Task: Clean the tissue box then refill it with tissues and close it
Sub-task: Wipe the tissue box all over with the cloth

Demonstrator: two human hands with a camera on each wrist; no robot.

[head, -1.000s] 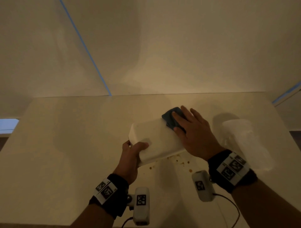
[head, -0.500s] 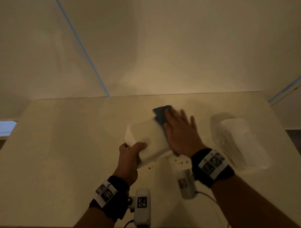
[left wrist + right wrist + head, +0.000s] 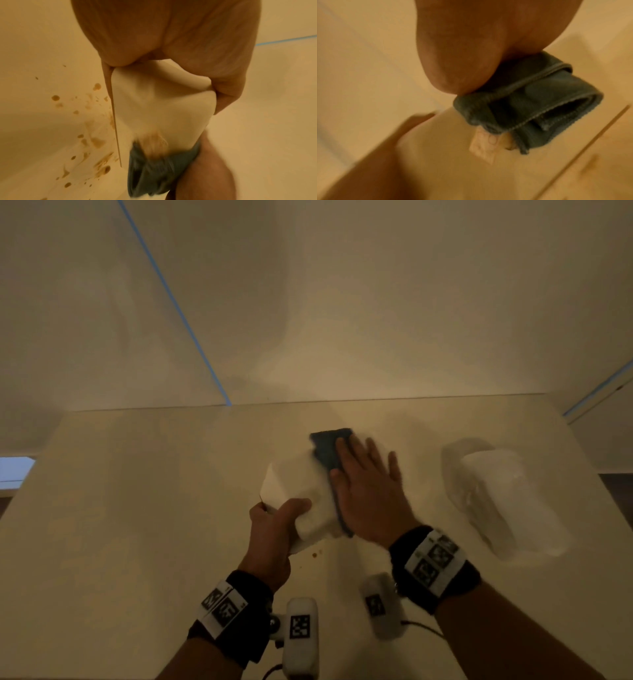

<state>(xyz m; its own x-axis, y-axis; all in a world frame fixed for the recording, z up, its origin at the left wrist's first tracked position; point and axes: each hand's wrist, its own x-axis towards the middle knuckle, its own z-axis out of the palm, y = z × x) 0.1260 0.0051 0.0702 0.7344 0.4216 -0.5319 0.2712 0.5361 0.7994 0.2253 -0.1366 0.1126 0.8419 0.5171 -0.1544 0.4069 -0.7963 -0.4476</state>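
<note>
A white tissue box is tilted up off the pale table, and my left hand grips its near end, thumb on top. The left wrist view shows the same box pinched between thumb and fingers. My right hand lies flat with straight fingers, pressing a folded dark blue cloth against the box's right side. The cloth sits bunched under my palm in the right wrist view, over a wet brownish smear on the box. A clear-wrapped pack of white tissues lies to the right.
Brown spots and smears dirty the table under and in front of the box. A wall rises behind the table's far edge, with a blue tape line on it. The table's left half holds nothing else I can see.
My right hand has slid the cloth from the box's top far corner round to its right side. The left hand has tilted the box up more steeply.
</note>
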